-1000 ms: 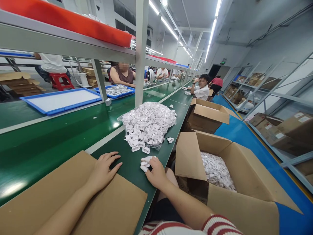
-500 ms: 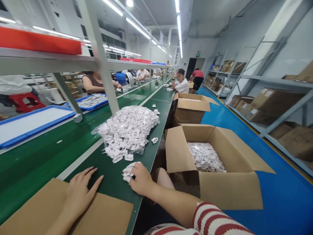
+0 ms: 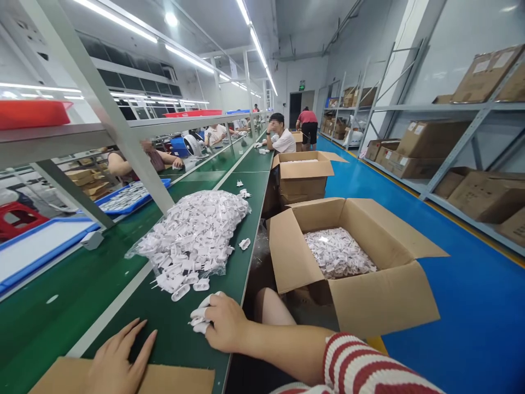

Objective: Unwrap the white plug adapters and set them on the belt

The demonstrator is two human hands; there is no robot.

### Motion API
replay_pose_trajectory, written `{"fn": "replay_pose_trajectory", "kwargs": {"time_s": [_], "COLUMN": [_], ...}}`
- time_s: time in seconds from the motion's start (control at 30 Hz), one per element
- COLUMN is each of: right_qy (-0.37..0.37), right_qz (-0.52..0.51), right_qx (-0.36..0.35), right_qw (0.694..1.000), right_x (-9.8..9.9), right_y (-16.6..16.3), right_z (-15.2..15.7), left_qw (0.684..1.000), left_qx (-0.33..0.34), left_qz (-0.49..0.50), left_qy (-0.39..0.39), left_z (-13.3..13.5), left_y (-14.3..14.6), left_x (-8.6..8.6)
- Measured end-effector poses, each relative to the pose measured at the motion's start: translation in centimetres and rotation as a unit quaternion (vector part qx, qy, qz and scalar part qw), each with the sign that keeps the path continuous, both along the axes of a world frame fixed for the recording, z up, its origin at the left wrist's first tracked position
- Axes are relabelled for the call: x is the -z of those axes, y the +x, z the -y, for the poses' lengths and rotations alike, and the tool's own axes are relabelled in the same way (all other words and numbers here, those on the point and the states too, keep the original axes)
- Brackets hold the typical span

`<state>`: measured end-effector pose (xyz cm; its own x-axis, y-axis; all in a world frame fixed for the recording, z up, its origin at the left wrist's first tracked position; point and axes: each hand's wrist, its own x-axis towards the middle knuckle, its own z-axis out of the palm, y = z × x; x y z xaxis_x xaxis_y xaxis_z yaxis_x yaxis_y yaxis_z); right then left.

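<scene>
My left hand point(image 3: 118, 358) lies flat with spread fingers at the near edge of the green bench point(image 3: 172, 339), over a brown cardboard sheet point(image 3: 176, 377). My right hand point(image 3: 223, 323) rests near the bench's right edge, its fingertips in white covers. Its fingers are curled round a small white plug point(image 3: 196, 322), largely hidden by them. Just beyond lies a clear plastic bag point(image 3: 197, 230) heaped with white two-pin plugs, some spilling out of its near end. One loose plug point(image 3: 244, 244) sits to the right of the bag.
An open cardboard box point(image 3: 303, 279) holding a bag of white plugs stands right of the bench, with another box point(image 3: 305, 183) beyond. A metal post point(image 3: 110, 109) and blue trays point(image 3: 45, 246) are at left. Co-workers sit farther along the line; shelving point(image 3: 443, 158) lines the right.
The view has turned and shifted, so the bench things appear farther left. Both hands keep much the same poses; less of the cardboard sheet shows.
</scene>
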<state>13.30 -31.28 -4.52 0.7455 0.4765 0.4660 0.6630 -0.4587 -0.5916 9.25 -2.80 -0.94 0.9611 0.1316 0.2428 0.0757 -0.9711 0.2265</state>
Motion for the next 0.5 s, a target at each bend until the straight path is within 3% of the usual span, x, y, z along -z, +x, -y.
{"fn": "replay_pose_trajectory", "kwargs": {"time_s": [0.2,0.5], "right_qy": [0.019,0.044], "right_qz": [-0.004,-0.005], "right_qx": [0.012,0.016], "right_qw": [1.0,0.999], "right_x": [-0.4,-0.6], "right_y": [-0.4,-1.1], "right_z": [0.3,0.5], "left_qw": [0.997,0.994], "left_qx": [-0.038,0.012], "left_qz": [0.012,0.009], "left_qy": [-0.073,-0.112], "left_z": [-0.2,0.0], "left_y": [-0.2,-1.0], "left_x": [0.4,0.4]}}
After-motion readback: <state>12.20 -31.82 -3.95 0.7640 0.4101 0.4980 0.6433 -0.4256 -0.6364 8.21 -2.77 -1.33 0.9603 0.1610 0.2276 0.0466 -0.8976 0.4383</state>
